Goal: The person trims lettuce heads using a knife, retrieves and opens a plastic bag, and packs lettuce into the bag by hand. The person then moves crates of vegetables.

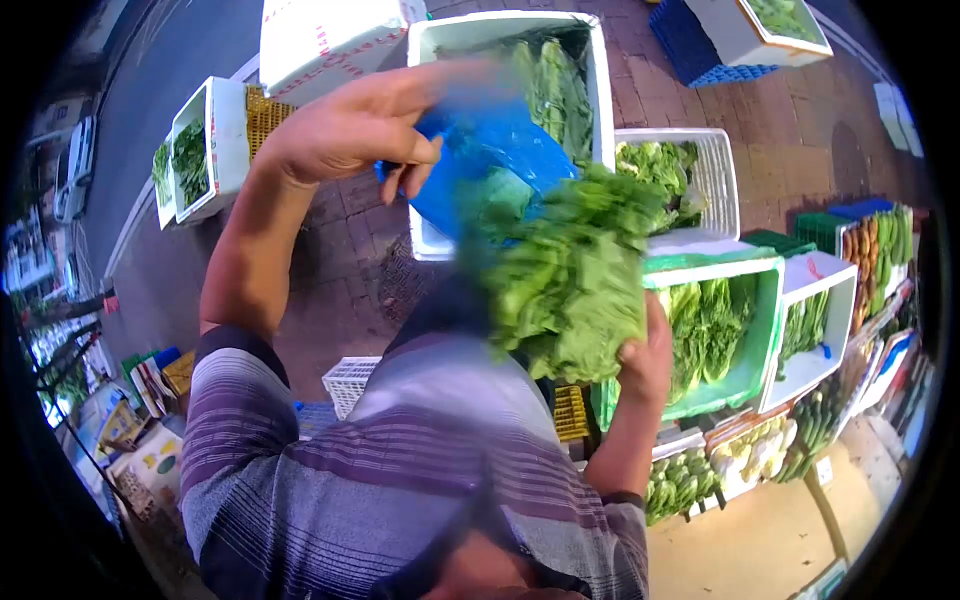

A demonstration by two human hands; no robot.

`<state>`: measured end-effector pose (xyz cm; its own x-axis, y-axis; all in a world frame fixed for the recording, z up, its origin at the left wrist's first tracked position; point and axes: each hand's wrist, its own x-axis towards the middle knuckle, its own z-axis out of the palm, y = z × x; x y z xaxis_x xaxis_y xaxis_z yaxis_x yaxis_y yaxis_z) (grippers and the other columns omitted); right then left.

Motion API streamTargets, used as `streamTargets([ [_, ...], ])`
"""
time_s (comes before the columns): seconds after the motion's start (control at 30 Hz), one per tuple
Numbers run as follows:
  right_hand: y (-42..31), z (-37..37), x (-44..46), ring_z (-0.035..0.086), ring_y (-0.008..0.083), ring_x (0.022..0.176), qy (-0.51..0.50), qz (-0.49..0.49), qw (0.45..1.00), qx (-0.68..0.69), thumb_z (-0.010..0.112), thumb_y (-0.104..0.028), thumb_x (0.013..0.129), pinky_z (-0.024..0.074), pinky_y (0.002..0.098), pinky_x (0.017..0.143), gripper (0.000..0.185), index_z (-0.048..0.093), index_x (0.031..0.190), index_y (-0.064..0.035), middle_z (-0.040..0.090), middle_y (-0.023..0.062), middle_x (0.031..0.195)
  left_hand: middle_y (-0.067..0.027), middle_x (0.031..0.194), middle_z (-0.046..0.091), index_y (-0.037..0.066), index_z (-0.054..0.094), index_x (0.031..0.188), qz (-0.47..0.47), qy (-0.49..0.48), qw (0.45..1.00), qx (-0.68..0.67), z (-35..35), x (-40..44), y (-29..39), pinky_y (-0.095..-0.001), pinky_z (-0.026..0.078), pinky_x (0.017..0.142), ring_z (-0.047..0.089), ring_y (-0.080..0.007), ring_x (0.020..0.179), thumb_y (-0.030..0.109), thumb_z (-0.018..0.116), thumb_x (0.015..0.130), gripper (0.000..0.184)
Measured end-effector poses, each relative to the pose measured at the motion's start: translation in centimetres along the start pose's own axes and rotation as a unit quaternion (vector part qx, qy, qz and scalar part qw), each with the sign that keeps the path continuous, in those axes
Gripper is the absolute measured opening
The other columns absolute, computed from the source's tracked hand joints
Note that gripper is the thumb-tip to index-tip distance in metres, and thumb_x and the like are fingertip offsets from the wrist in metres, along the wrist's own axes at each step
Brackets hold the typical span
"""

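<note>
A blue plastic bag (450, 195) hangs in front of my left hand (365, 130), whose lower fingers are curled on its edge while the upper ones stretch over it, blurred. Something pale green shows through the bag. My right hand (650, 355) is closed around the base of a large bunch of leafy green lettuce (580, 275). The lettuce's leaves point up and left, close to the bag and partly overlapping it. Motion smears the left edge of the lettuce.
Beyond the bag stands a white foam box (603, 90) with long greens. To the right are a crate of lettuce (735, 185), a green-lined box (765, 345) and another foam box (845, 290). Further foam boxes and crates stand on the brick paving (640, 90).
</note>
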<state>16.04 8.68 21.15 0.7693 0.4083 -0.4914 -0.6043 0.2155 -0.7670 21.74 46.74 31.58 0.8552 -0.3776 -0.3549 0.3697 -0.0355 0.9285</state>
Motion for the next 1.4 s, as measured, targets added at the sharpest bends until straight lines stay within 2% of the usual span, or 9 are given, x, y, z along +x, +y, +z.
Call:
streamTargets([
  [0.23, 5.8, 5.7, 11.5, 0.064, 0.0162, 0.096, -0.046, 0.175, 0.983, -0.005, 0.068, -0.020, 0.090, 0.0512, 0.0301, 0.085, 0.043, 0.057, 0.125, 0.0042, 0.067, 0.0097, 0.109, -0.0209, 0.153, 0.035, 0.003, 0.025, 0.154, -0.054, -0.028, 0.997, -0.047, -4.0, -3.7, -2.9, -0.0214, 0.052, 0.048, 0.063, -0.0122, 0.060, -0.001, 0.054, 0.076, 0.083],
  [0.37, 5.3, 8.7, 12.2, 0.062, 0.0181, 0.094, 0.060, -0.044, 0.966, -0.247, 0.076, -0.017, 0.085, 0.0497, 0.0306, 0.085, 0.047, 0.057, 0.123, 0.0040, 0.067, 0.0109, 0.108, -0.0201, 0.153, 0.037, 0.003, 0.028, 0.153, -0.035, -0.023, 0.998, -0.057, -5.8, -4.1, -4.3, -0.0219, 0.053, 0.050, 0.065, -0.0122, 0.062, 0.000, 0.054, 0.078, 0.079],
  [0.5, 5.5, 8.6, 12.7, 0.061, 0.0196, 0.096, 0.130, -0.271, 0.821, -0.486, 0.081, -0.007, 0.078, 0.0492, 0.0327, 0.087, 0.051, 0.057, 0.122, 0.0032, 0.066, 0.0122, 0.109, -0.0182, 0.148, 0.043, 0.002, 0.030, 0.152, -0.019, -0.030, 0.999, -0.037, -7.9, -4.2, -4.0, -0.0216, 0.053, 0.051, 0.064, -0.0113, 0.061, 0.001, 0.054, 0.080, 0.076],
  [0.67, 4.9, 7.5, 13.0, 0.060, 0.0152, 0.096, 0.092, -0.083, 0.974, -0.191, 0.077, -0.008, 0.082, 0.0492, 0.0285, 0.086, 0.048, 0.057, 0.124, 0.0055, 0.065, 0.0085, 0.110, -0.0141, 0.144, 0.048, 0.002, 0.033, 0.150, -0.019, -0.035, 0.999, -0.026, -9.3, -3.8, -4.6, -0.0222, 0.052, 0.051, 0.063, -0.0106, 0.059, 0.001, 0.054, 0.081, 0.073],
  [0.83, 4.2, 7.2, 12.7, 0.060, 0.0156, 0.093, 0.139, -0.143, 0.979, -0.050, 0.076, -0.007, 0.084, 0.0490, 0.0287, 0.086, 0.049, 0.054, 0.127, 0.0040, 0.065, 0.0082, 0.107, -0.0142, 0.145, 0.047, 0.001, 0.033, 0.150, -0.022, -0.050, 0.997, -0.047, -9.9, -4.2, -4.7, -0.0224, 0.052, 0.050, 0.062, -0.0110, 0.058, 0.002, 0.055, 0.081, 0.072],
  [0.93, 5.0, 8.2, 12.5, 0.060, 0.0172, 0.095, 0.147, -0.217, 0.936, -0.235, 0.078, -0.006, 0.082, 0.0490, 0.0308, 0.087, 0.051, 0.054, 0.126, 0.0026, 0.062, 0.0086, 0.108, -0.0145, 0.147, 0.045, 0.000, 0.032, 0.150, 0.003, -0.069, 0.995, -0.077, -9.5, -3.6, -4.4, -0.0224, 0.052, 0.050, 0.062, -0.0113, 0.058, 0.003, 0.055, 0.082, 0.072],
  [1.0, 6.1, 8.2, 13.0, 0.060, 0.0295, 0.103, 0.133, -0.310, 0.798, -0.500, 0.084, -0.010, 0.073, 0.0495, 0.0376, 0.089, 0.056, 0.055, 0.121, 0.0015, 0.061, 0.0154, 0.112, -0.0146, 0.148, 0.043, -0.001, 0.031, 0.150, 0.035, -0.066, 0.993, -0.091, -9.0, -3.3, -3.8, -0.0225, 0.052, 0.050, 0.063, -0.0113, 0.060, 0.004, 0.056, 0.082, 0.073],
  [1.17, 8.1, 9.0, 12.9, 0.061, 0.0374, 0.100, -0.023, -0.161, 0.695, -0.701, 0.080, -0.018, 0.074, 0.0493, 0.0428, 0.090, 0.052, 0.060, 0.118, 0.0014, 0.063, 0.0217, 0.110, -0.0148, 0.150, 0.041, -0.001, 0.029, 0.151, 0.027, -0.052, 0.998, -0.034, -8.8, -2.1, -3.3, -0.0225, 0.053, 0.051, 0.064, -0.0110, 0.067, 0.005, 0.056, 0.082, 0.074],
  [1.4, 6.8, 13.0, 17.0, 0.060, 0.0410, 0.103, -0.097, -0.137, 0.675, -0.719, 0.078, -0.025, 0.073, 0.0489, 0.0476, 0.088, 0.050, 0.063, 0.115, -0.0038, 0.064, 0.0209, 0.109, -0.0158, 0.150, 0.041, -0.001, 0.030, 0.150, 0.020, -0.065, 0.997, -0.037, -7.9, -2.8, -3.3, -0.0217, 0.054, 0.052, 0.064, -0.0105, 0.066, 0.006, 0.056, 0.082, 0.073],
])
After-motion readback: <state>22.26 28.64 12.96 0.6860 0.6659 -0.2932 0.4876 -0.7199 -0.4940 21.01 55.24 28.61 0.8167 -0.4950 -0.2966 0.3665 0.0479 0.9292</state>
